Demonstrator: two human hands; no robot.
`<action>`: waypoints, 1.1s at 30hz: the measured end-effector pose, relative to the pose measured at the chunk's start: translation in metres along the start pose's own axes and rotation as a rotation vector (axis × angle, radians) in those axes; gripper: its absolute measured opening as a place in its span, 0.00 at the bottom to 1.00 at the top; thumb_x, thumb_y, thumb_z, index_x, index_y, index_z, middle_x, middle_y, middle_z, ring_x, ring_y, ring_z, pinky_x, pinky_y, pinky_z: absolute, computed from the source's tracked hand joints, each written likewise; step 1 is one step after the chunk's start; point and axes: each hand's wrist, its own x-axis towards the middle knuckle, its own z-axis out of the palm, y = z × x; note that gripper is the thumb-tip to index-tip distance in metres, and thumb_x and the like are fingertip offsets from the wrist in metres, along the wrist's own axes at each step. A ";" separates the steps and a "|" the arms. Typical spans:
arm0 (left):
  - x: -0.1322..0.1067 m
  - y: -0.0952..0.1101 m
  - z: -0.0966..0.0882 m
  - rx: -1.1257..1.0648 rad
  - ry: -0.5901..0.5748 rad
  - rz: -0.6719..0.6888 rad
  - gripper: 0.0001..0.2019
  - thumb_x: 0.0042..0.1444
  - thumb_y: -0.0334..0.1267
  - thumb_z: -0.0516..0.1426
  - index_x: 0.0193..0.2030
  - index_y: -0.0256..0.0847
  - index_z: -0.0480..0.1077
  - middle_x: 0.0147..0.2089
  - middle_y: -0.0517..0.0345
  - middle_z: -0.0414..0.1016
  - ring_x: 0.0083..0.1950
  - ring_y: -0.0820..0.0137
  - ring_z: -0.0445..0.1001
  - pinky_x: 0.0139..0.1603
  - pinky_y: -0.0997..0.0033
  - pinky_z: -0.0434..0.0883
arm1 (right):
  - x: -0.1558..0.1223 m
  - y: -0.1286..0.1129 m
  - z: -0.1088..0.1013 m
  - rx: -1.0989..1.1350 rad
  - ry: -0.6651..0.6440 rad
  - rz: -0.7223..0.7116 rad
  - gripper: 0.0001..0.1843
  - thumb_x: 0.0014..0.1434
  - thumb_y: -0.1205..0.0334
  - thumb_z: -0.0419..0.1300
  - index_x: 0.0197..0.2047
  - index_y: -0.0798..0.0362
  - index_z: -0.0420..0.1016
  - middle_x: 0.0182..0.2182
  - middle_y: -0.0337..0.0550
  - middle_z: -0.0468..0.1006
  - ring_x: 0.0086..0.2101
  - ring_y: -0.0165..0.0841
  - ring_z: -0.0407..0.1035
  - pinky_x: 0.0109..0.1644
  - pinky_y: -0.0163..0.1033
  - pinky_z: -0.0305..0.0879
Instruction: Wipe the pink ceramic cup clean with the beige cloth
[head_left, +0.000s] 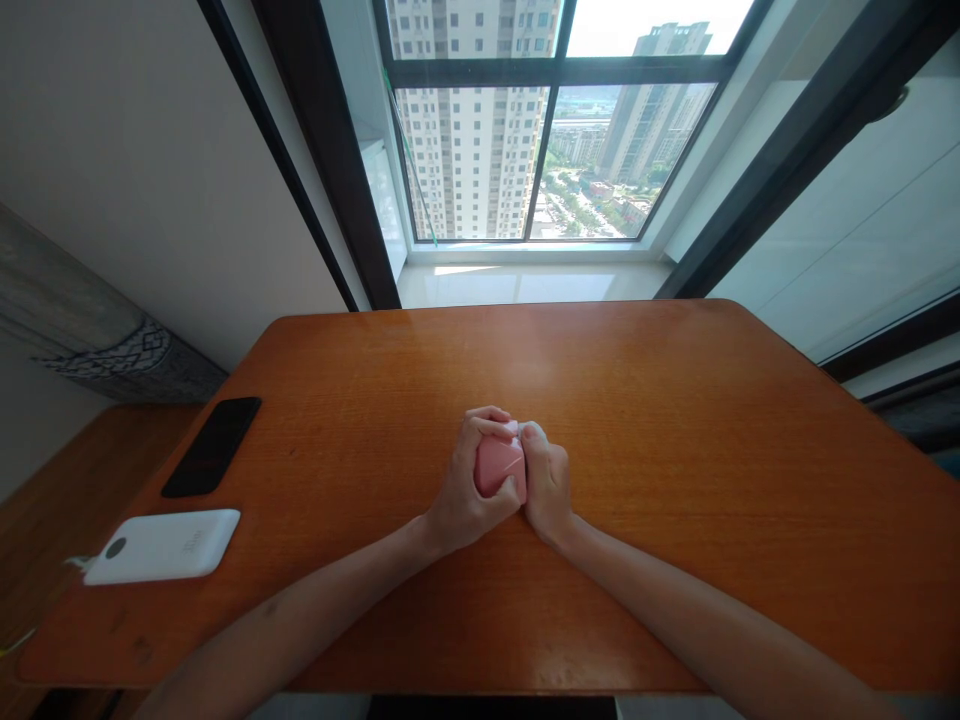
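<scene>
A small pink block-like object (498, 464) with rounded edges is held above the middle of the table, between both hands. My left hand (472, 490) wraps it from the left, fingers over its top and thumb across its near lower side. Against its right side, my right hand (550, 482) is closed, with the thumb up near the top edge and the other fingers curled. A small whitish bit shows beside the right thumb; what it is I cannot make out. The far side of the pink object is hidden.
The brown wooden table (675, 430) has rounded corners. On its left side lie a black phone (212, 447) and a white power bank (165, 546) with a cable at its left end. Beyond the far edge is a window (555, 150); a grey curtain (112, 310) hangs at left.
</scene>
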 end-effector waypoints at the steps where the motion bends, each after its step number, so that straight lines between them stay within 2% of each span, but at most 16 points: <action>1: 0.000 0.000 0.000 -0.004 -0.010 0.007 0.25 0.55 0.28 0.63 0.60 0.48 0.70 0.64 0.51 0.68 0.67 0.58 0.69 0.74 0.52 0.69 | 0.000 -0.001 0.000 -0.003 0.001 0.002 0.32 0.75 0.32 0.52 0.30 0.49 0.69 0.24 0.34 0.68 0.25 0.29 0.59 0.29 0.38 0.58; 8: 0.000 -0.002 0.000 -0.020 0.025 -0.013 0.17 0.64 0.32 0.63 0.58 0.49 0.71 0.63 0.52 0.69 0.67 0.60 0.69 0.74 0.53 0.68 | 0.001 0.000 0.000 -0.015 -0.015 -0.007 0.32 0.75 0.32 0.52 0.32 0.50 0.71 0.25 0.35 0.69 0.27 0.30 0.61 0.32 0.38 0.60; 14: 0.003 -0.002 -0.006 0.009 -0.093 -0.015 0.27 0.55 0.29 0.64 0.62 0.47 0.68 0.67 0.48 0.66 0.72 0.54 0.66 0.77 0.46 0.67 | 0.003 0.009 0.000 0.057 0.028 0.039 0.30 0.75 0.33 0.53 0.33 0.50 0.71 0.26 0.34 0.69 0.27 0.30 0.60 0.31 0.37 0.60; 18: 0.004 -0.003 -0.007 0.047 -0.085 -0.002 0.28 0.56 0.31 0.68 0.61 0.48 0.67 0.67 0.47 0.66 0.71 0.55 0.68 0.76 0.46 0.68 | 0.003 0.009 0.000 0.065 0.026 0.028 0.30 0.75 0.34 0.54 0.33 0.50 0.71 0.26 0.35 0.69 0.27 0.30 0.61 0.31 0.37 0.60; 22: 0.004 -0.003 -0.008 0.035 -0.122 -0.003 0.32 0.51 0.26 0.64 0.63 0.49 0.66 0.68 0.48 0.65 0.71 0.55 0.68 0.76 0.47 0.68 | 0.004 0.006 0.001 0.038 0.069 0.052 0.30 0.74 0.33 0.54 0.30 0.49 0.69 0.24 0.34 0.68 0.26 0.30 0.59 0.30 0.37 0.59; 28: 0.005 -0.005 -0.009 0.057 -0.128 0.036 0.33 0.52 0.29 0.68 0.63 0.49 0.66 0.68 0.48 0.65 0.70 0.54 0.68 0.76 0.45 0.68 | 0.003 0.007 0.000 0.045 0.041 0.048 0.31 0.74 0.32 0.54 0.31 0.49 0.69 0.24 0.34 0.68 0.26 0.30 0.59 0.29 0.37 0.58; 33: 0.006 -0.005 -0.011 0.070 -0.145 0.037 0.35 0.49 0.27 0.66 0.64 0.49 0.65 0.69 0.46 0.64 0.72 0.53 0.68 0.77 0.43 0.67 | 0.002 0.006 0.000 0.061 0.057 0.045 0.30 0.74 0.33 0.55 0.32 0.50 0.70 0.25 0.34 0.68 0.27 0.29 0.59 0.30 0.37 0.59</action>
